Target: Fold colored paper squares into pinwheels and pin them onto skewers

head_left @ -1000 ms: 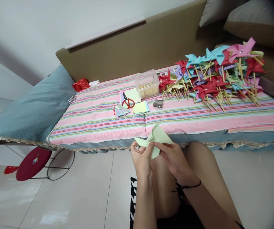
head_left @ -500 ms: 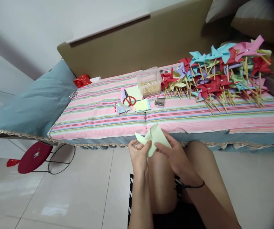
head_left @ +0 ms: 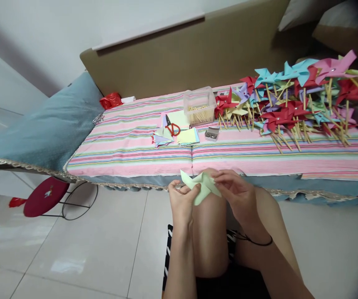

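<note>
A pale green paper pinwheel, partly folded, is held above my knees at the seat's front edge. My left hand pinches it from the left, thumb pressed on the paper near its middle. At its right side my right hand has its fingertips closed on a blade of the same paper. Beyond my hands lie a stack of coloured paper squares, red-handled scissors, a fan of cut papers and a small box of metal fasteners.
A clear plastic tub of wooden sticks stands behind the papers. Many finished pinwheels are piled on the right of the striped cloth. A red bag sits at the far left; a dark red stool stands on the floor.
My right hand has shifted to the right blade of the paper, and another blade now appears folded in toward the middle. My left hand keeps its hold. The view has shifted slightly.
</note>
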The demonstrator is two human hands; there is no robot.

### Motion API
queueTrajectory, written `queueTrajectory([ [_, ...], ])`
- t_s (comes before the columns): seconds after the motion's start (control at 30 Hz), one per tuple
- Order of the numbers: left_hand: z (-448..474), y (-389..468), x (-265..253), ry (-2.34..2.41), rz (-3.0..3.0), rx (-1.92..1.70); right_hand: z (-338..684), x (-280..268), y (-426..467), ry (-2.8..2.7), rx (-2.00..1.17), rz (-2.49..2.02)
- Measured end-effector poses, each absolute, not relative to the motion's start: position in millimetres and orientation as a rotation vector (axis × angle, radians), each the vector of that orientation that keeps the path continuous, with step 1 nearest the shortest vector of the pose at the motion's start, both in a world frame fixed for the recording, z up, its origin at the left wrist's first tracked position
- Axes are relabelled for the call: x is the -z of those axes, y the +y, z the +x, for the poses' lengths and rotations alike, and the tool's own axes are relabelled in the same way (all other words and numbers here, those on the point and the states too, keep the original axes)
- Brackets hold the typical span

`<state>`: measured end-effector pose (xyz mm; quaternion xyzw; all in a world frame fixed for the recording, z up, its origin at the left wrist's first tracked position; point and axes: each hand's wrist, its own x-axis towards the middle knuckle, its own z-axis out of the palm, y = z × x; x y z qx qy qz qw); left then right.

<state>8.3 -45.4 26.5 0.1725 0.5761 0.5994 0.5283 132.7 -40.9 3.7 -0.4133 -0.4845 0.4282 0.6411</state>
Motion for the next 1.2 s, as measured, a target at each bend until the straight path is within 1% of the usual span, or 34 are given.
queueTrajectory([
  [0.27, 6.3, -47.8, -26.7, 1.37, 0.44, -1.435, 138.5, 1.9, -38.8, -1.419, -0.967, -0.846],
  [0.63, 4.2, -50.3, -25.7, 1.333, 0.576, -1.367, 144.9, 2.0, -37.9, -1.512, -0.974, -0.963],
  [0.77, 3.3, -50.1, -26.1, 1.301, 0.648, -1.336, 141.6, 0.7, -38.3, -1.441, -0.99, -0.986],
  [1.0, 2.4, -50.3, -28.7, 1.278, 0.751, -1.33, 132.2, -3.4, -40.2, -0.871, -1.367, -1.062],
  [1.1, 1.2, -51.6, -30.0, 1.28, 0.792, -1.308, 133.0, -7.0, -41.0, -0.768, -1.531, -1.042],
  [1.2, 0.3, -52.9, -30.3, 1.293, 0.829, -1.285, 134.0, -9.4, -41.5, -0.723, -1.583, -1.047],
])
